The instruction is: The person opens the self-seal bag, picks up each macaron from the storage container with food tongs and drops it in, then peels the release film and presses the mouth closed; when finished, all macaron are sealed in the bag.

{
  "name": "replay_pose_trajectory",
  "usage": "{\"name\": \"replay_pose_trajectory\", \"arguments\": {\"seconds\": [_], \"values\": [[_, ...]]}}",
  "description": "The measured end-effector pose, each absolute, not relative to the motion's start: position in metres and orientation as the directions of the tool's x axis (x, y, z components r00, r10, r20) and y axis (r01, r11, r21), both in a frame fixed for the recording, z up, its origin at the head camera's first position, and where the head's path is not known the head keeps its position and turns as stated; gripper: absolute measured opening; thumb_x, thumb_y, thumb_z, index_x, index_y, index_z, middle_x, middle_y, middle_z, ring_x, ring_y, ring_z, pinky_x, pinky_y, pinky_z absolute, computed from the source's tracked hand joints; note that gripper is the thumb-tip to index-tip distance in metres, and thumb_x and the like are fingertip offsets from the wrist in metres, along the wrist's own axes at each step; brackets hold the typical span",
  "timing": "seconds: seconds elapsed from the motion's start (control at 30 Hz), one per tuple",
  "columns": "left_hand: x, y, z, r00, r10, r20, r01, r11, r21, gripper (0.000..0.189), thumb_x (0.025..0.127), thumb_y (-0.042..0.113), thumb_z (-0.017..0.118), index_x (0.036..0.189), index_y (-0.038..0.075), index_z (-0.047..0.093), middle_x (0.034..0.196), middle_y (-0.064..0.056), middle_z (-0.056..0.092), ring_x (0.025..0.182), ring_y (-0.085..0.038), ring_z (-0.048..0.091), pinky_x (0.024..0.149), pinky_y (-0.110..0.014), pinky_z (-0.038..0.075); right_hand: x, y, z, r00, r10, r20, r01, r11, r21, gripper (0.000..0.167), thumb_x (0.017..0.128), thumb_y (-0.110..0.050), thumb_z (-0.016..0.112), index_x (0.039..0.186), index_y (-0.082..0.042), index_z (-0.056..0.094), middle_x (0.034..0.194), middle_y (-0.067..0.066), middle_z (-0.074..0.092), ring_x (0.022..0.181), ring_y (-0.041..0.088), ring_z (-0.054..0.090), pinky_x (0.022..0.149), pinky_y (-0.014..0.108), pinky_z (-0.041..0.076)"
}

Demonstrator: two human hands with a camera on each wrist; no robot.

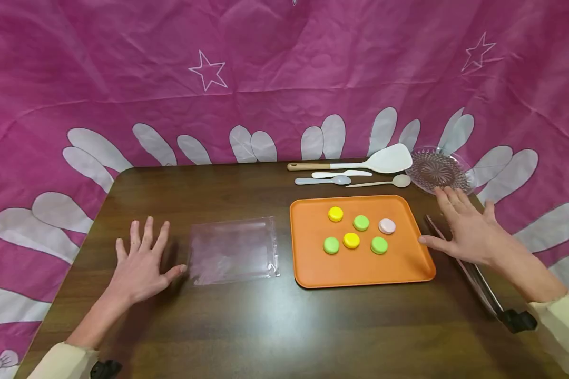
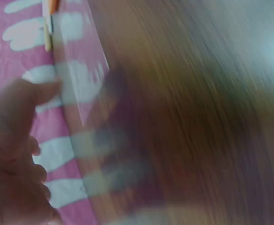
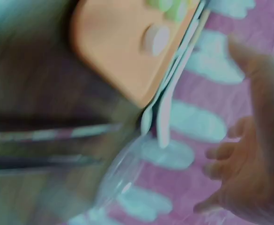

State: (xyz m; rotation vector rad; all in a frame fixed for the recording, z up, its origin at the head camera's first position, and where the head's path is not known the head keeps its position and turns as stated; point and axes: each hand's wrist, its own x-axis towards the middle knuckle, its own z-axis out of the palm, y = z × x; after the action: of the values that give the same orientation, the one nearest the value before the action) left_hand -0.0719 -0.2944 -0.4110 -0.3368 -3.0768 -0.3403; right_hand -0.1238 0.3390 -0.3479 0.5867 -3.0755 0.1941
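My left hand (image 1: 139, 268) is spread with straight fingers to the left of a flat clear plastic bag (image 1: 232, 250), holding nothing. Its thumb points toward the bag, apart from it. On the other side, my right hand (image 1: 471, 231) is also spread and holds nothing. Below it lies a pair of metal tongs (image 1: 476, 287), partly hidden by the hand and wrist. An orange tray (image 1: 360, 273) lies between the bag and that hand. Several macarons rest on it: yellow (image 1: 335, 213), green (image 1: 379, 245) and pale pink (image 1: 386, 226). Both wrist views are blurred.
Behind the tray lie a white spatula (image 1: 391, 159) with a wooden handle, a white knife (image 1: 341, 173), a pale spoon (image 1: 322, 180) and a beige spoon (image 1: 400, 181). A clear glass plate (image 1: 438, 168) sits at the back right corner. A pink cloth (image 1: 265, 63) hangs behind the table.
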Motion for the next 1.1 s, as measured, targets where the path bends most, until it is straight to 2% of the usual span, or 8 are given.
{"name": "replay_pose_trajectory", "arguments": {"seconds": [0.1, 0.2, 0.3, 0.47, 0.63, 0.77, 0.9, 1.1], "values": [[-0.081, -0.282, -0.415, -0.967, 0.252, 0.040, 0.251, 0.913, 0.323, 0.081, 0.089, 0.032, 0.076, 0.151, -0.003, 0.037, 0.154, -0.038, 0.020, 0.142, -0.059, 0.009, 0.102, -0.080, 0.014, -0.125, 0.309, -0.347, -0.876, -0.479, 0.059, -0.483, 0.864, -0.141, 0.094, 0.083, -0.041, 0.081, 0.148, 0.011, 0.036, 0.145, 0.035, 0.042, 0.134, 0.051, 0.040, 0.101, 0.080, 0.016], [-0.093, -0.266, -0.420, -0.956, 0.292, 0.016, 0.273, 0.871, 0.408, 0.069, 0.090, 0.023, 0.075, 0.147, -0.003, 0.045, 0.153, -0.037, 0.027, 0.142, -0.057, 0.015, 0.105, -0.075, 0.019, -0.127, 0.268, -0.350, -0.797, -0.596, 0.099, -0.604, 0.778, -0.174, 0.074, 0.085, -0.030, 0.081, 0.139, 0.010, 0.050, 0.135, 0.029, 0.056, 0.123, 0.044, 0.055, 0.103, 0.072, 0.029], [-0.102, -0.255, -0.428, -0.943, 0.333, -0.006, 0.296, 0.846, 0.443, 0.067, 0.091, 0.024, 0.074, 0.146, -0.003, 0.046, 0.153, -0.035, 0.029, 0.143, -0.055, 0.016, 0.108, -0.072, 0.017, -0.130, 0.219, -0.357, -0.711, -0.695, 0.108, -0.700, 0.683, -0.208, 0.064, 0.087, -0.026, 0.080, 0.136, 0.007, 0.056, 0.134, 0.021, 0.060, 0.122, 0.038, 0.058, 0.103, 0.066, 0.036], [-0.105, -0.250, -0.439, -0.926, 0.378, -0.023, 0.319, 0.811, 0.490, 0.071, 0.092, 0.023, 0.074, 0.147, -0.007, 0.041, 0.153, -0.036, 0.028, 0.143, -0.055, 0.014, 0.107, -0.075, 0.011, -0.139, 0.140, -0.375, -0.616, -0.787, 0.038, -0.779, 0.601, -0.178, 0.061, 0.092, -0.034, 0.073, 0.139, 0.001, 0.056, 0.139, 0.014, 0.058, 0.134, 0.035, 0.049, 0.107, 0.062, 0.034], [-0.106, -0.249, -0.453, -0.916, 0.399, -0.040, 0.325, 0.795, 0.512, 0.074, 0.094, 0.025, 0.072, 0.151, -0.005, 0.037, 0.157, -0.034, 0.020, 0.147, -0.050, 0.007, 0.109, -0.073, 0.005, -0.149, 0.087, -0.398, -0.627, -0.774, -0.082, -0.766, 0.633, -0.114, 0.069, 0.093, -0.046, 0.069, 0.145, -0.005, 0.050, 0.146, 0.009, 0.053, 0.140, 0.032, 0.041, 0.111, 0.062, 0.027], [-0.107, -0.249, -0.459, -0.915, 0.403, -0.036, 0.330, 0.796, 0.507, 0.073, 0.094, 0.028, 0.072, 0.151, -0.002, 0.039, 0.159, -0.032, 0.018, 0.147, -0.048, 0.005, 0.110, -0.072, 0.005, -0.152, 0.060, -0.412, -0.656, -0.737, -0.160, -0.742, 0.669, -0.042, 0.078, 0.092, -0.056, 0.065, 0.150, -0.008, 0.046, 0.153, 0.009, 0.045, 0.145, 0.030, 0.033, 0.114, 0.063, 0.020], [-0.106, -0.250, -0.458, -0.917, 0.398, -0.026, 0.335, 0.802, 0.494, 0.071, 0.093, 0.030, 0.072, 0.150, 0.000, 0.042, 0.158, -0.033, 0.020, 0.146, -0.051, 0.008, 0.109, -0.073, 0.006, -0.153, 0.045, -0.418, -0.678, -0.707, -0.203, -0.725, 0.689, 0.021, 0.083, 0.089, -0.064, 0.063, 0.149, -0.008, 0.047, 0.154, 0.008, 0.043, 0.146, 0.029, 0.030, 0.114, 0.065, 0.017], [-0.107, -0.250, -0.459, -0.924, 0.382, -0.018, 0.325, 0.810, 0.487, 0.068, 0.094, 0.031, 0.071, 0.150, 0.002, 0.044, 0.158, -0.031, 0.022, 0.147, -0.048, 0.010, 0.107, -0.076, 0.002, -0.153, 0.042, -0.424, -0.696, -0.685, -0.215, -0.708, 0.705, 0.044, 0.085, 0.087, -0.065, 0.064, 0.149, -0.009, 0.048, 0.153, 0.006, 0.045, 0.146, 0.029, 0.030, 0.114, 0.065, 0.016]]}}
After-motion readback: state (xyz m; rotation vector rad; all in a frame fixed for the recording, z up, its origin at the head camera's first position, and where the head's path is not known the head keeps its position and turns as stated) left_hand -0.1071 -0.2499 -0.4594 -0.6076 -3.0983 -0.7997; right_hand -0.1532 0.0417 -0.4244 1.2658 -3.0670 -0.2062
